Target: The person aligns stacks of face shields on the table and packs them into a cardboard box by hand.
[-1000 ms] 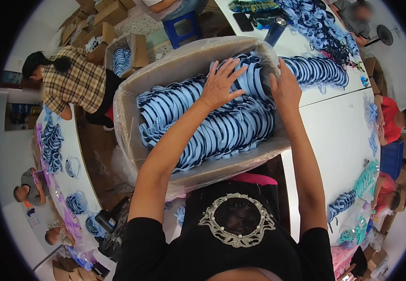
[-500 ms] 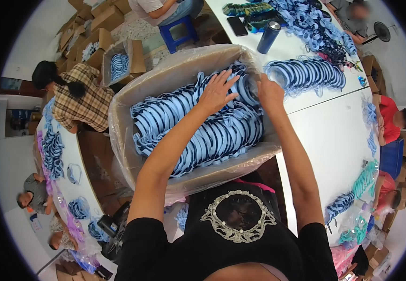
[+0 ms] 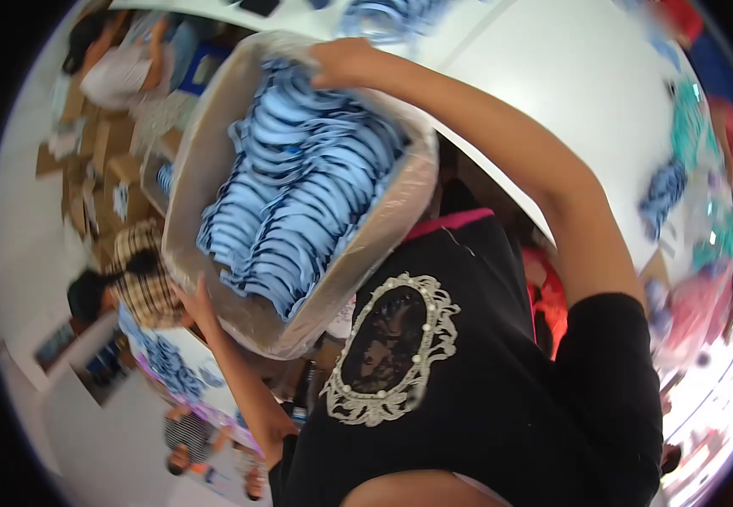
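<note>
A cardboard box (image 3: 182,203) lined with clear plastic stands tilted in front of me. Inside it lie rows of nested light-blue curved bands (image 3: 299,211) with dark-blue edges; their exact kind I cannot make out. My right hand (image 3: 341,63) is closed over the box's far rim, its fingers partly hidden. My left hand (image 3: 197,306) grips the near-left rim, fingers on the outer side. Neither hand touches the bands visibly.
A white table (image 3: 544,93) runs along the far and right side, with light-blue bands (image 3: 392,19) on it. Teal bundles (image 3: 694,127) and a blue bundle (image 3: 664,193) lie at right. A person in a plaid shirt (image 3: 142,275) sits left, near stacked cartons (image 3: 113,139).
My left hand has left the bands and moved to the box's near-left rim. My right hand has shifted along the far rim. The box has turned and the whole view has swung.
</note>
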Motion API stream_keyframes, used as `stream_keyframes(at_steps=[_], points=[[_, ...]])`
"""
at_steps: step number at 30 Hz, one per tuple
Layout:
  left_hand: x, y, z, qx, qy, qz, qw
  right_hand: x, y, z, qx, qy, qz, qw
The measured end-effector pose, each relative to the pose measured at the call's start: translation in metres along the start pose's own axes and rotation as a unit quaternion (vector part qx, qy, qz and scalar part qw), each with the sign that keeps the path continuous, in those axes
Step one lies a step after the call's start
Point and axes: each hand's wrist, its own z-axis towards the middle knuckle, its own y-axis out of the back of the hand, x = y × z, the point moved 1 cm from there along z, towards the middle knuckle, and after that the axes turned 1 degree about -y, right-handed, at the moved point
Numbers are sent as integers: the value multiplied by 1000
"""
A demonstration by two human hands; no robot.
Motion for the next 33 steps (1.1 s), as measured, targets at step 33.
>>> stream_keyframes(at_steps=[33], points=[[-1,10,-17,243,305,-125,912,5,-10,-43,-73,-69,-4,995]])
